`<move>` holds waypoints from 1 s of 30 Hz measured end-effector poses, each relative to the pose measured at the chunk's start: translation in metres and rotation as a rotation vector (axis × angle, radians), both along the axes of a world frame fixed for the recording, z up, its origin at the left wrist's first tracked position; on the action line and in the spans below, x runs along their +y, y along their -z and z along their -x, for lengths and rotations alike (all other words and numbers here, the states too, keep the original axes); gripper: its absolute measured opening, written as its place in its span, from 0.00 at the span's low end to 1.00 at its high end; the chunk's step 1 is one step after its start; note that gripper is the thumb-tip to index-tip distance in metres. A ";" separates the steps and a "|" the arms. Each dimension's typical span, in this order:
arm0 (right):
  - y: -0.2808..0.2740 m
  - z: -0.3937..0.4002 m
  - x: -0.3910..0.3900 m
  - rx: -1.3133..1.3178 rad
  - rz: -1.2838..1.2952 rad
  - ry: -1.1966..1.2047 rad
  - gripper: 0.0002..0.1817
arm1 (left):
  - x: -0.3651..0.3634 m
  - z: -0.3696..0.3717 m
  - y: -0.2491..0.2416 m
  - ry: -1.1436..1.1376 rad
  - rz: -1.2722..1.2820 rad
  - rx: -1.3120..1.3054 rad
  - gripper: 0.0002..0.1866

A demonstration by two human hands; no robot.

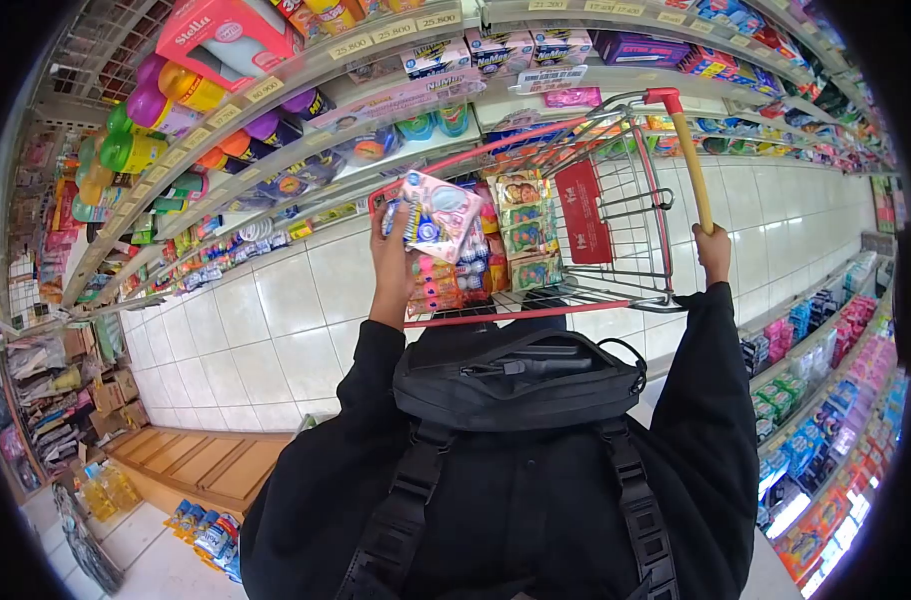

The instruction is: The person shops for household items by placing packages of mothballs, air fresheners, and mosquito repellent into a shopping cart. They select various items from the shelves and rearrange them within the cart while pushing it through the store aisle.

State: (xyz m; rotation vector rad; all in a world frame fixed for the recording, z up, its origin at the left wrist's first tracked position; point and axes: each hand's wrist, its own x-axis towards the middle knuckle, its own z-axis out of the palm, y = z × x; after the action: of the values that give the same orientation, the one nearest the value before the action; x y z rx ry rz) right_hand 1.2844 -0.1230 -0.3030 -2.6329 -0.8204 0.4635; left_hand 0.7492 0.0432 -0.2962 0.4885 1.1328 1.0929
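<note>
A pink and white box (pixel 444 213) with blue print is gripped in my left hand (pixel 393 255), above the near-left end of the shopping cart (pixel 654 200). The box hides part of the goods below it. My right hand (pixel 714 247) is closed round the yellow handle (pixel 692 170) of the cart. Inside the cart lie orange packets (pixel 434 284) and a column of green and yellow packets (pixel 527 232), beside a red panel (pixel 584 212).
Shelves with price strips (pixel 396 32) curve along the far side, holding a Stella box (pixel 231 40) and boxed goods (pixel 501 54). More stocked shelves (pixel 826 400) stand at the right. A wooden panel (pixel 201 465) lies at the lower left, near bottles (pixel 111 490).
</note>
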 end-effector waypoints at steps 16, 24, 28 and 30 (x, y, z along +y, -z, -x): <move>-0.001 -0.002 0.001 -0.121 0.070 -0.025 0.24 | 0.008 -0.044 0.037 0.401 0.089 0.016 0.41; -0.013 0.006 0.008 -0.098 0.135 0.027 0.25 | 0.018 -0.115 0.140 0.756 -0.206 0.423 0.43; -0.012 0.006 0.010 -0.107 0.158 0.047 0.24 | 0.013 -0.167 0.206 0.969 -0.460 0.581 0.38; -0.015 0.007 0.011 -0.083 0.171 0.053 0.24 | 0.005 -0.190 0.239 1.083 -0.336 0.530 0.36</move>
State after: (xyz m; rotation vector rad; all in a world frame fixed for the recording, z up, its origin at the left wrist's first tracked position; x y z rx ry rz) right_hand 1.2774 -0.1117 -0.2885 -2.8411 -0.7647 0.4303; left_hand 0.9391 0.0482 -0.5355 1.5054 0.8918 0.1720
